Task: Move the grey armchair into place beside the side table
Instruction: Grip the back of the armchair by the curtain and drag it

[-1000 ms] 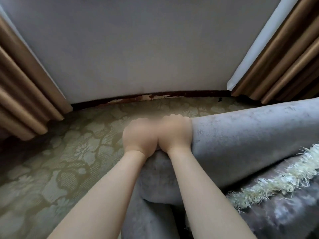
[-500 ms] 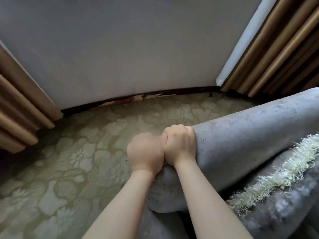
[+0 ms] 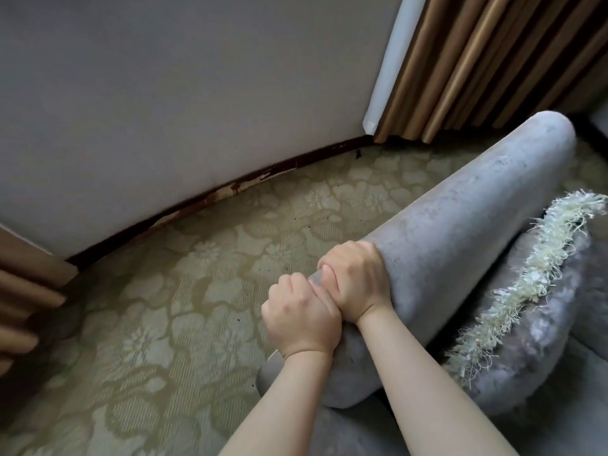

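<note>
The grey armchair (image 3: 460,225) fills the lower right; its padded rolled arm runs from the middle up toward the upper right. My left hand (image 3: 301,315) and my right hand (image 3: 355,284) sit side by side, both clenched on the near end of that arm. A grey cushion with a cream fringe (image 3: 526,284) lies on the seat to the right of the arm. No side table is in view.
A green floral carpet (image 3: 164,307) covers the floor to the left of the chair. A pale wall (image 3: 181,93) with a dark, worn skirting board stands ahead. Brown curtains hang at the upper right (image 3: 493,60) and at the left edge (image 3: 23,291).
The armchair's arm has swung so it angles up to the right, its far end showing. Both hands kept their grip and sit lower and further right. The view has turned left.
</note>
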A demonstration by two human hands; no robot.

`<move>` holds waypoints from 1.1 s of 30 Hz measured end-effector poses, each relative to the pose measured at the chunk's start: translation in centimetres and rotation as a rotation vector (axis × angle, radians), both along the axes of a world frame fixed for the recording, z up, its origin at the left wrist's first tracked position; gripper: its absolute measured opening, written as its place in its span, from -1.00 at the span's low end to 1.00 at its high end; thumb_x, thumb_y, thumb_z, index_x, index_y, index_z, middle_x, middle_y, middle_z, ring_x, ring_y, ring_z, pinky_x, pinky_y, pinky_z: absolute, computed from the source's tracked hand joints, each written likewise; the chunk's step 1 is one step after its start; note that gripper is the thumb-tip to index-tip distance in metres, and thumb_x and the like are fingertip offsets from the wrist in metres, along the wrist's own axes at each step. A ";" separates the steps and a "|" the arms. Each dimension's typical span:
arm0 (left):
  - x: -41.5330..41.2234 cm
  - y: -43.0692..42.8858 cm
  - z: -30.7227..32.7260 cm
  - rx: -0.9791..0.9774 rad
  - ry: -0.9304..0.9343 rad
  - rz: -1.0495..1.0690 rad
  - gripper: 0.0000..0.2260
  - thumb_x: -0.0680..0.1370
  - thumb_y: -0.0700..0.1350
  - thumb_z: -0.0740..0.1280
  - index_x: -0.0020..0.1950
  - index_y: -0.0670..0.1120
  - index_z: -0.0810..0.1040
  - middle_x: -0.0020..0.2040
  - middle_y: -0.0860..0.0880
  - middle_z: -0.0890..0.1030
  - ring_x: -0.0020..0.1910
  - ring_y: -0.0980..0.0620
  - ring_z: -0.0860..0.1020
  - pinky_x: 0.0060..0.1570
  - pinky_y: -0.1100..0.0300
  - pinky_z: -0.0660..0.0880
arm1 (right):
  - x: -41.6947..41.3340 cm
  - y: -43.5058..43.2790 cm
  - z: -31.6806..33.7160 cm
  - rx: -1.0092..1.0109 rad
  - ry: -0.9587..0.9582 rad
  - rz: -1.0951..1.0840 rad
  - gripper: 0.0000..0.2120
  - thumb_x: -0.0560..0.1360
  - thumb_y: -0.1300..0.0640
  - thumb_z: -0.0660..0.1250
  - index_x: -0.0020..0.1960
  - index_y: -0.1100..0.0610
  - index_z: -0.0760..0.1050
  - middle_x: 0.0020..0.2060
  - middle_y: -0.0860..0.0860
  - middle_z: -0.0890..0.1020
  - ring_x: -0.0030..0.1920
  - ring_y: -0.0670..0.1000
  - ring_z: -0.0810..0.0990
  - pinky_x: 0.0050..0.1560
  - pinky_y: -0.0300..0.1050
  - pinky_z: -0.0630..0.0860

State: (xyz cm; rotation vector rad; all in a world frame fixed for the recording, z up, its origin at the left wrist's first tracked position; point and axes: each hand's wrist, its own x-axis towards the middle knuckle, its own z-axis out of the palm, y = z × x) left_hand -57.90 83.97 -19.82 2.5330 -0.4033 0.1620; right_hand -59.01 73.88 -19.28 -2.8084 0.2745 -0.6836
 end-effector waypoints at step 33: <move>18.2 -12.9 7.5 0.510 -0.359 -1.212 -0.81 0.48 -0.04 0.15 -0.02 -0.11 0.45 0.01 -0.06 0.51 0.05 -0.10 0.47 -0.06 0.07 0.33 | 6.1 -7.7 2.1 0.419 0.322 -1.457 -0.12 0.44 -0.10 0.23 0.49 0.29 -0.19 0.50 0.22 -0.11 0.50 0.18 -0.13 0.44 0.21 -0.11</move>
